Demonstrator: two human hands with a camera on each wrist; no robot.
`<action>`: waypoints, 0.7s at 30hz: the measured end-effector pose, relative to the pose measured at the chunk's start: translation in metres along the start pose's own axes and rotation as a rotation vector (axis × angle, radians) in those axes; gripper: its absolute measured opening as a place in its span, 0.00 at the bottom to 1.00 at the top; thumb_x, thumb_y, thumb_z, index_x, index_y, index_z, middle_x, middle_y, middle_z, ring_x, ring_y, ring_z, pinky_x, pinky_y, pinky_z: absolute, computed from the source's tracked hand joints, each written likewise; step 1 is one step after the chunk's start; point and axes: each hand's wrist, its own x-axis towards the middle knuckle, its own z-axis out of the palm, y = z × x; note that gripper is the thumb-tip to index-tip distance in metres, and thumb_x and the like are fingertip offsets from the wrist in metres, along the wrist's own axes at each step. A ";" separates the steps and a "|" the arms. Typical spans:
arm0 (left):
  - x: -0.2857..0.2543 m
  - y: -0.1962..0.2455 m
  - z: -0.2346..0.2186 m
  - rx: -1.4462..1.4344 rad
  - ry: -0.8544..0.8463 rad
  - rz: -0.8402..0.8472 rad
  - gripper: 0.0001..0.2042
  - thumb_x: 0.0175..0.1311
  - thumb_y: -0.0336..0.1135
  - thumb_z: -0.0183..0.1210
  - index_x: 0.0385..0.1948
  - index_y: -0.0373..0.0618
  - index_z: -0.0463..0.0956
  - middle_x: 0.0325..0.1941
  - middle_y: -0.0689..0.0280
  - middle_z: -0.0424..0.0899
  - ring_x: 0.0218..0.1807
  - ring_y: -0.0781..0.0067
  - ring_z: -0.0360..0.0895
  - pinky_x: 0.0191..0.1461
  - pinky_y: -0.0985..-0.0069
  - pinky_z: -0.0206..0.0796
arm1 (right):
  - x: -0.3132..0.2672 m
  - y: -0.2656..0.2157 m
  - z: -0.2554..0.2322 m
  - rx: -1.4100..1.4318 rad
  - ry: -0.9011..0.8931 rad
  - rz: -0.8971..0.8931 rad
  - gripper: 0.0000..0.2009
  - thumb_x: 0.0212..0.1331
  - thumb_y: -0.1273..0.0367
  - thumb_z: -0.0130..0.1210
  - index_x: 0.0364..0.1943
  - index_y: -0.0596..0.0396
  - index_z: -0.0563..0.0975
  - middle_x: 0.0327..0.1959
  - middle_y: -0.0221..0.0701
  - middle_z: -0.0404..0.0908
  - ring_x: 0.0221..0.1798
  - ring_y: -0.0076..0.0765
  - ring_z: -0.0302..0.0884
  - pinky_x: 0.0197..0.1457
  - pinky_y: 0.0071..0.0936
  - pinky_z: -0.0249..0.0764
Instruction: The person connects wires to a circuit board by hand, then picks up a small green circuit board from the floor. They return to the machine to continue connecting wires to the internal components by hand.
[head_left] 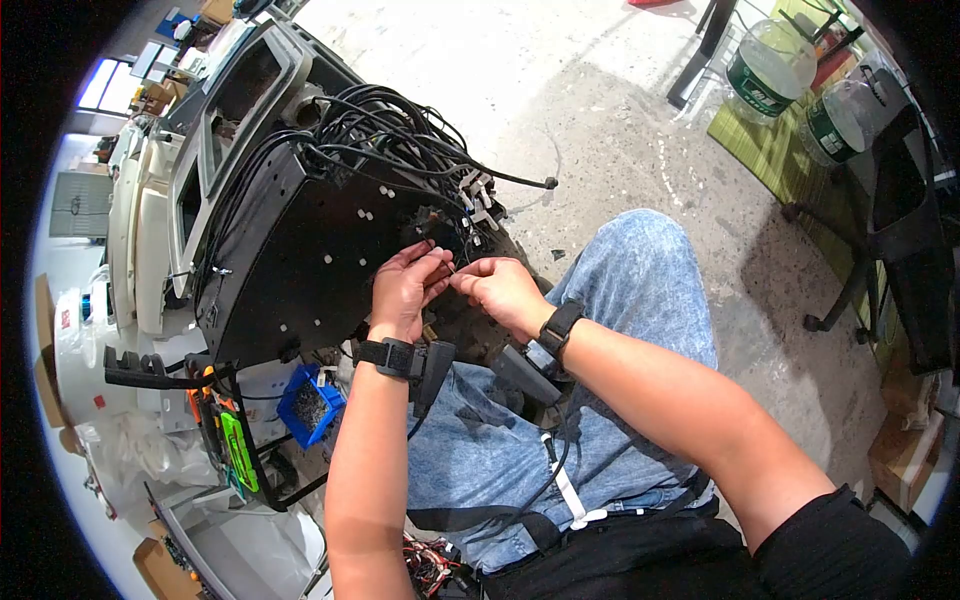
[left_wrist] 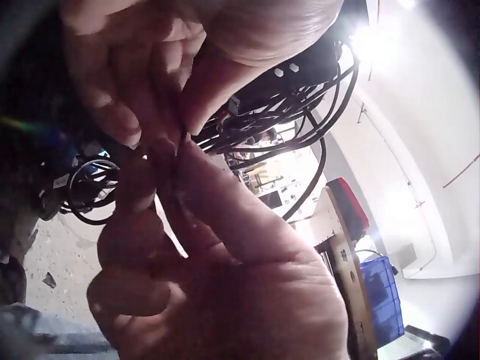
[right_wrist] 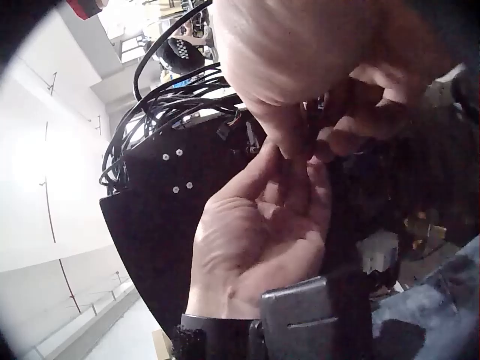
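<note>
In the head view both hands meet in front of a black panel point(head_left: 300, 235). My left hand point(head_left: 405, 292) point(left_wrist: 217, 45) pinches a small thin strand point(head_left: 451, 268) between thumb and fingertips. From the right, my right hand point(head_left: 505, 297) point(right_wrist: 330, 60) grips the same strand with thumb and index finger, its other fingers curled. The fingertips of the two hands nearly touch and cover most of the strand; what it belongs to cannot be told. A bundle of black cables point(head_left: 385, 130) point(right_wrist: 169, 105) lies over the panel's top edge, with white connectors point(head_left: 480, 195) hanging at its end.
A blue bin point(head_left: 308, 405) of small parts and a green-handled tool point(head_left: 240, 452) are at lower left. Jeans-clad legs point(head_left: 640, 280) lie below the hands. Large plastic bottles point(head_left: 768, 75) and a wheeled black chair point(head_left: 905, 215) stand at the right.
</note>
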 end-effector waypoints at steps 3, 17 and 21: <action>0.001 -0.003 -0.001 -0.020 -0.021 0.025 0.16 0.53 0.29 0.57 0.43 0.37 0.67 0.35 0.62 0.79 0.34 0.77 0.76 0.38 0.82 0.68 | 0.008 0.011 -0.001 -0.053 0.033 -0.041 0.10 0.50 0.66 0.56 0.33 0.59 0.78 0.25 0.26 0.76 0.25 0.20 0.68 0.30 0.19 0.66; 0.005 -0.010 -0.002 0.115 0.032 0.086 0.08 0.50 0.28 0.60 0.32 0.40 0.76 0.28 0.68 0.79 0.28 0.82 0.74 0.30 0.86 0.65 | 0.005 0.005 -0.003 0.032 0.053 0.033 0.11 0.51 0.64 0.56 0.31 0.59 0.78 0.25 0.26 0.77 0.26 0.20 0.69 0.30 0.20 0.66; 0.000 -0.006 0.002 0.047 0.024 0.080 0.08 0.51 0.27 0.58 0.33 0.39 0.75 0.29 0.66 0.80 0.29 0.80 0.75 0.32 0.85 0.66 | 0.005 0.007 0.000 0.165 -0.079 0.146 0.14 0.54 0.62 0.53 0.36 0.59 0.77 0.26 0.25 0.75 0.26 0.20 0.68 0.29 0.18 0.65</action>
